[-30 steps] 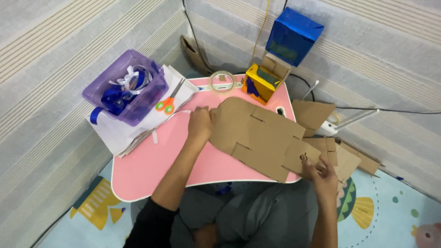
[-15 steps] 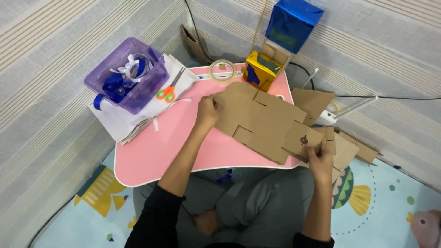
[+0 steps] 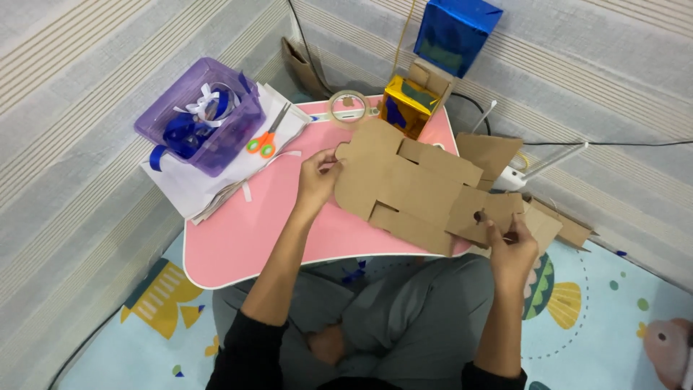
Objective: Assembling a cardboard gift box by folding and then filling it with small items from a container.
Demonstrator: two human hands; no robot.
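Observation:
A flat brown cardboard cut-out (image 3: 415,184) with flaps lies across the right half of the pink table (image 3: 249,231). My left hand (image 3: 317,177) pinches its left edge, fingers closed on the card. My right hand (image 3: 509,245) grips the cut-out's lower right flap, past the table's right edge. The card is lifted slightly between both hands.
A purple clear box (image 3: 202,115) of blue and white ribbon sits on white paper (image 3: 209,180) at the back left, beside orange-and-green scissors (image 3: 266,139). A tape roll (image 3: 349,106), a yellow-and-blue box (image 3: 406,105), a blue box (image 3: 455,32) and cardboard scraps (image 3: 491,152) lie behind.
Both hands have slid the cardboard to the right and turned it a little. My left hand went from resting on the card to pinching its left edge.

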